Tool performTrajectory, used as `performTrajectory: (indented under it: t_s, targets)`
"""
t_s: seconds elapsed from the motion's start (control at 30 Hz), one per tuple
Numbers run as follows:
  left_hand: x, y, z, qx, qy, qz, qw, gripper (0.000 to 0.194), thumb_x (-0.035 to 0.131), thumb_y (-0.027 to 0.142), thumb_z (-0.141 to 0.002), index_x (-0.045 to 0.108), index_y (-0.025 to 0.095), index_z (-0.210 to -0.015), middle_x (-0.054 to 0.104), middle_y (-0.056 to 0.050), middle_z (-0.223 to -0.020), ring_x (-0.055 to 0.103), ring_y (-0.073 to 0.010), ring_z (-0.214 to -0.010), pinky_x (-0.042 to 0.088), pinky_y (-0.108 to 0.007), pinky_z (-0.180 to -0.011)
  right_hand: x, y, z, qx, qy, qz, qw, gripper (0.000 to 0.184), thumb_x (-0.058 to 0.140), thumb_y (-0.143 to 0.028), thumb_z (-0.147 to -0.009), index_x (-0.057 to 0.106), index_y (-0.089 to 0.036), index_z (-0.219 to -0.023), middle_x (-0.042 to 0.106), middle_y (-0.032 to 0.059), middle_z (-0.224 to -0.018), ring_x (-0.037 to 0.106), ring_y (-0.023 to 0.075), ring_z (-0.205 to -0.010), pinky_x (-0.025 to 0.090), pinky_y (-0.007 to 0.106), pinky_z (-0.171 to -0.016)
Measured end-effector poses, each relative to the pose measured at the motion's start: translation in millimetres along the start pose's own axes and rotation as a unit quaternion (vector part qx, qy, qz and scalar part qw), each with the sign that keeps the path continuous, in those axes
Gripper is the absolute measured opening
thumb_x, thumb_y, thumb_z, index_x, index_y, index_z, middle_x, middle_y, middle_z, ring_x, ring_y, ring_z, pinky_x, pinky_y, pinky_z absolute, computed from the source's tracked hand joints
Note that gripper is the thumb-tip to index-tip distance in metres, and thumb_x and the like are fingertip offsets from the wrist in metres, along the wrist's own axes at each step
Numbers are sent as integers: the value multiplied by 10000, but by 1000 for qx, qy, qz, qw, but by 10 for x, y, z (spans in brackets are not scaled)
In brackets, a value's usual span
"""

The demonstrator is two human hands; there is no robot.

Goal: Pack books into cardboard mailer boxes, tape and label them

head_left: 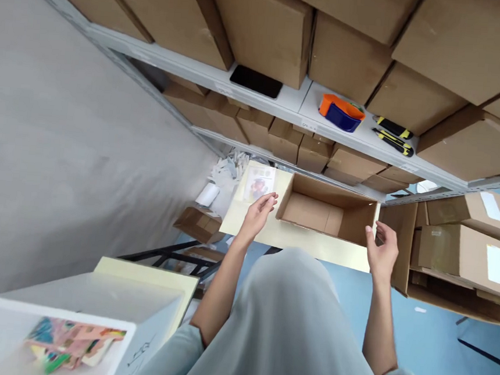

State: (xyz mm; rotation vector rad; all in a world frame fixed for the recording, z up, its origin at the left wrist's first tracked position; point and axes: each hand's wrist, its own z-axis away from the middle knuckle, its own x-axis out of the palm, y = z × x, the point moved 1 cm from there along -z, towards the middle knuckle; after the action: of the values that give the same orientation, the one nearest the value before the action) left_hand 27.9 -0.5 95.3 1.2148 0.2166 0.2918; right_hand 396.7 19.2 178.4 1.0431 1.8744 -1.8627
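An open cardboard box point(313, 213) with nothing inside lies lengthwise on a pale yellow board point(323, 252) in front of me. My left hand point(257, 216) hovers by the box's left end, fingers stretched out and nothing held. At the opposite end is my right hand point(382, 250), thumb and fingers apart around the box's right corner; whether it touches the cardboard I cannot tell. A clear plastic packet with a printed colourful picture point(259, 183) rests on the board just beyond my left hand.
A grey shelf point(292, 101) of cardboard boxes crosses above, bearing a black phone point(256, 82), an orange-and-blue tape dispenser point(342, 112) and yellow-black utility knives point(392, 136). Stacked boxes point(467, 253) stand right. A white bin point(132, 335) with colourful packets sits lower left, beside the wall.
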Motion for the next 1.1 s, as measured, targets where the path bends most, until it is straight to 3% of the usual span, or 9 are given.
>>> performTrajectory:
  t_s: [0.1, 0.17, 0.27, 0.33, 0.43, 0.53, 0.67, 0.87, 1.1]
  targets:
    - [-373, -139, -52, -29, 54, 16, 998, 668, 657, 728, -921, 734, 185, -1302, 725, -175, -1442, 725, -310, -1272, 568, -469, -1105, 122, -703, 192, -88, -19, -25, 996, 367, 680, -508, -1011, 743, -215, -1223, 735, 134, -1259, 725, 276, -1127, 607, 484, -1005]
    - [-647, -245, -123, -48, 96, 13, 994, 646, 682, 697, -904, 737, 182, -1289, 736, -172, -1422, 719, -310, -1277, 566, -472, -1104, 311, -1200, 394, -126, -98, -62, 985, 299, 660, -447, -1044, 739, -243, -1248, 735, 121, -1270, 717, 271, -1169, 615, 458, -1006]
    - [-1008, -405, -254, -54, 127, -1, 990, 579, 712, 618, -896, 747, 180, -1273, 756, -158, -1382, 710, -306, -1278, 567, -464, -1104, 824, -1760, 782, -144, -265, -126, 945, 293, 644, -398, -1066, 707, -286, -1329, 724, 100, -1331, 702, 252, -1242, 592, 434, -1082]
    - [-1186, -518, -364, -46, 126, -18, 991, 525, 712, 553, -911, 750, 175, -1272, 762, -149, -1366, 711, -296, -1267, 564, -452, -1115, 1352, -1927, 1031, -127, -363, -159, 909, 370, 649, -396, -1062, 647, -305, -1420, 681, 94, -1432, 664, 244, -1330, 560, 424, -1142]
    - [-1345, -730, -605, -47, 116, -54, 991, 453, 695, 462, -947, 742, 170, -1290, 747, -153, -1394, 701, -301, -1290, 556, -448, -1131, 2364, -1873, 1239, -66, -410, -170, 894, 494, 664, -410, -1028, 573, -255, -1488, 598, 141, -1544, 609, 263, -1415, 541, 427, -1164]
    - [-1383, -1015, -960, -91, 99, -93, 987, 435, 669, 395, -985, 712, 164, -1351, 713, -175, -1445, 676, -322, -1340, 536, -467, -1159, 3384, -1606, 1168, 39, -376, -88, 921, 556, 619, -361, -1024, 511, -152, -1529, 566, 217, -1560, 548, 296, -1483, 489, 445, -1213]
    - [-1308, -1429, -1467, -134, 78, -119, 981, 454, 682, 351, -990, 683, 138, -1391, 642, -216, -1527, 622, -349, -1421, 486, -488, -1213, 4276, -1244, 854, 139, -308, 64, 939, 619, 532, -326, -1053, 415, -51, -1595, 487, 271, -1634, 443, 301, -1570, 376, 404, -1285]
    - [-1238, -1865, -1759, -145, 30, -140, 979, 378, 770, 274, -914, 744, 168, -1276, 588, -183, -1602, 438, -359, -1593, 275, -500, -1358, 4741, -894, 576, 255, -261, 161, 917, 595, 509, -305, -1042, 459, -5, -1553, 587, 309, -1500, 578, 350, -1429, 468, 398, -1164]
    - [-1364, -1928, -1770, -146, 4, -162, 976, 347, 739, 219, -903, 766, 193, -1248, 577, -155, -1618, 429, -333, -1606, 267, -484, -1366, 4826, -872, 426, 288, -245, 161, 912, 361, 641, -338, -984, 709, -114, -1258, 709, 254, -1296, 685, 353, -1206, 548, 406, -982]
